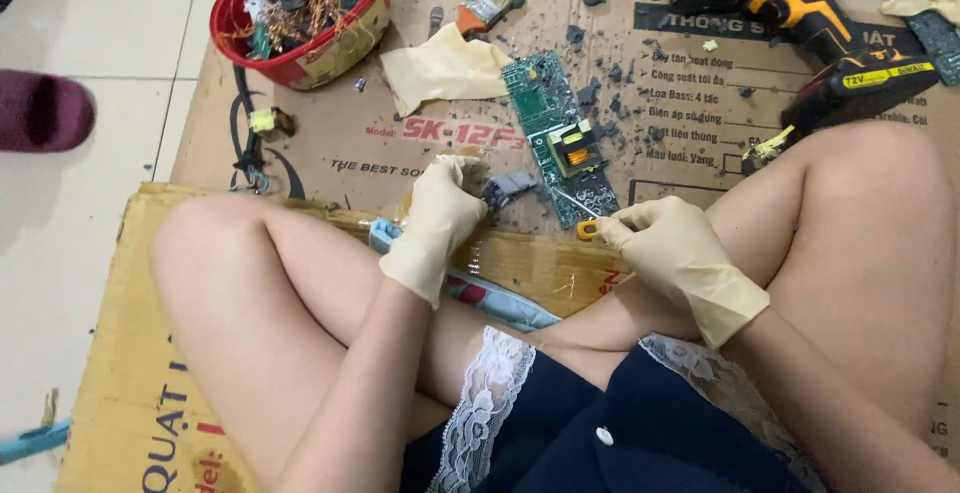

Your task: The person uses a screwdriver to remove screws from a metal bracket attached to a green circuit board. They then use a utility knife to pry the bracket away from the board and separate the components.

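Observation:
I sit cross-legged on flattened cardboard. My left hand [443, 211], in a cream rubber glove, grips a small grey component [508, 189] at the near end of a green circuit board [556, 133]. That board lies on the cardboard and carries a yellow transformer [576, 149]. My right hand [672, 249], also gloved, is closed on a small tool with an orange-yellow handle [588, 229]. Its thin metal shaft points toward the board's near corner.
A red bowl [300, 61] of copper wire and parts stands far left. A spare cream glove [445, 69], a paintbrush [486, 2] and dark debris lie around the board. A yellow-black cordless drill [810, 13] lies far right. A maroon slipper [45, 111] rests on the tiled floor.

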